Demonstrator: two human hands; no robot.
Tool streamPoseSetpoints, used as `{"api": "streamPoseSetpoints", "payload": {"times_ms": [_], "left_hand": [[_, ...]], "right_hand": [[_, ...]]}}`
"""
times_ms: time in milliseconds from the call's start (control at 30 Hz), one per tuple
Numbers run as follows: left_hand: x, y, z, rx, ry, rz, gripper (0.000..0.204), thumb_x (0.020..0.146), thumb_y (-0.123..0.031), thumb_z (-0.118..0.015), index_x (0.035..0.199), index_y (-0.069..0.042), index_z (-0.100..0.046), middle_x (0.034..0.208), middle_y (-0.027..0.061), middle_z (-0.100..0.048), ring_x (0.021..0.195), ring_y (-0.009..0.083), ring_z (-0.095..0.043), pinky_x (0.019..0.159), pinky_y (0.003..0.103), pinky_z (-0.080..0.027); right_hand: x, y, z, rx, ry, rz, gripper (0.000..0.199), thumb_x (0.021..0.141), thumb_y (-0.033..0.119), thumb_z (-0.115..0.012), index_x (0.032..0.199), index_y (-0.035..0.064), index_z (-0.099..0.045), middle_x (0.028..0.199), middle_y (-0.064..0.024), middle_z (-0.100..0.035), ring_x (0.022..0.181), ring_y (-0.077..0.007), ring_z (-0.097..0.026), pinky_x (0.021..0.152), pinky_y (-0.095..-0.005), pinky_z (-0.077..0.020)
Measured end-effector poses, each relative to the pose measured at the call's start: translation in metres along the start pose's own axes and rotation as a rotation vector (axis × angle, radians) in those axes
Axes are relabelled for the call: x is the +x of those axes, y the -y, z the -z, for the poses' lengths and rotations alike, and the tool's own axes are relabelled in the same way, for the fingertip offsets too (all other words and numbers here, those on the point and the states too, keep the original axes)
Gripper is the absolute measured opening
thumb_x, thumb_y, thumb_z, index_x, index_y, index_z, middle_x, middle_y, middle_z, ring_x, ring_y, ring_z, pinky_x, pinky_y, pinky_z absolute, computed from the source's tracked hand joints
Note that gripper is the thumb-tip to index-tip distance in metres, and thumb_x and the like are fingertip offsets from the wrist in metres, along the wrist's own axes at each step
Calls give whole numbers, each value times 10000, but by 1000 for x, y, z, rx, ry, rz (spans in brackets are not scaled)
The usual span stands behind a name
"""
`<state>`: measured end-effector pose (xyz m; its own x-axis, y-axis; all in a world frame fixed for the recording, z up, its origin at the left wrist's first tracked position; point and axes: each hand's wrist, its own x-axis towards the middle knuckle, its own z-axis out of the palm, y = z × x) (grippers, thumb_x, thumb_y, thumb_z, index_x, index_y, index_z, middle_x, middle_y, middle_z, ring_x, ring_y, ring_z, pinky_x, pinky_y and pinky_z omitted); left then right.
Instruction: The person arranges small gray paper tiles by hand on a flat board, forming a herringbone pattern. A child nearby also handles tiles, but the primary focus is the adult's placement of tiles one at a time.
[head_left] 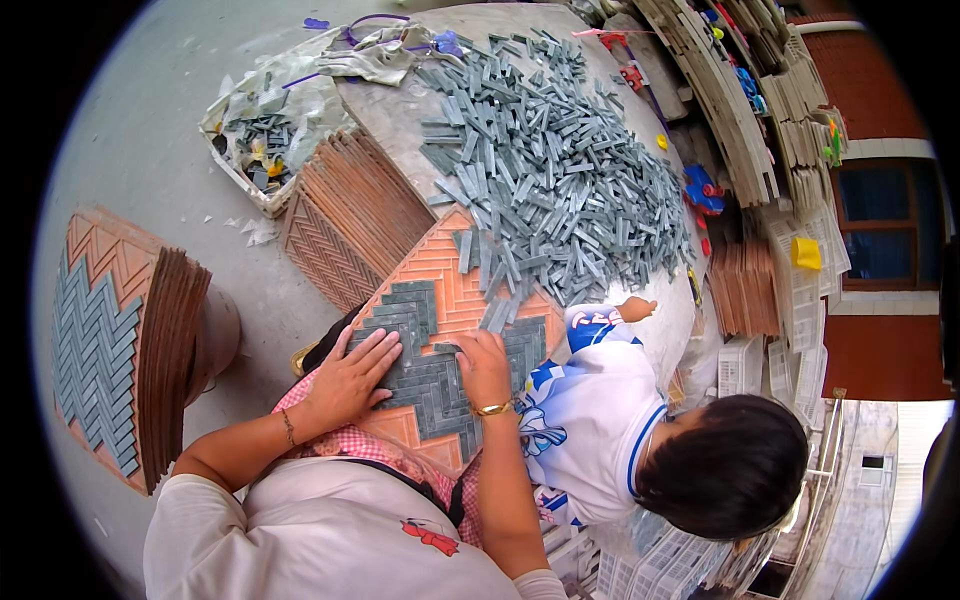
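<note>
An orange moulded tray (432,268) with a zigzag pattern lies tilted on my lap and the table edge, partly filled with grey stone strips (425,375) in a herringbone. My left hand (352,375) lies flat on the laid strips, fingers spread. My right hand (480,362), with a gold bracelet at the wrist, pinches a grey strip at the upper edge of the laid area. A big heap of loose grey strips (560,175) covers the round table just beyond the tray.
A child in a white and blue shirt (590,420) stands at my right, one hand on the table edge. Brown empty trays (350,215) lie left of the heap; a finished tray on a stack (110,345) stands at far left. A basket of scraps (262,135) sits behind; shelves of trays (760,300) stand right.
</note>
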<state>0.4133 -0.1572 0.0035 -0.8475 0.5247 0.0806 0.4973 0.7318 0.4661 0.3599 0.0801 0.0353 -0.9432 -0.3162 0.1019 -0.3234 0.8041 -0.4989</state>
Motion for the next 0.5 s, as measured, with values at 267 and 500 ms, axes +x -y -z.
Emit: {"api": "streamPoseSetpoints", "payload": {"times_ms": [267,500], "left_hand": [[0,-2,1,-23,20,40,736,760,-347,-663,1387,-77,-388,1460,48,-359,1358,210,-313,1123,523,-149],[-12,0,-5,-95,-29,119,718,754,-266,-683,1381,-69,-392,1452,60,-364,1372,242,-285,1110,560,-134]], "right_hand": [[4,-5,-12,11,-30,31,267,673,-22,-692,925,53,-644,915,-101,-608,898,-303,-558,791,-389,-463],[5,8,-26,72,-37,4,182,705,-18,-676,874,40,-640,903,-112,-614,856,-322,-587,767,-396,-470]]}}
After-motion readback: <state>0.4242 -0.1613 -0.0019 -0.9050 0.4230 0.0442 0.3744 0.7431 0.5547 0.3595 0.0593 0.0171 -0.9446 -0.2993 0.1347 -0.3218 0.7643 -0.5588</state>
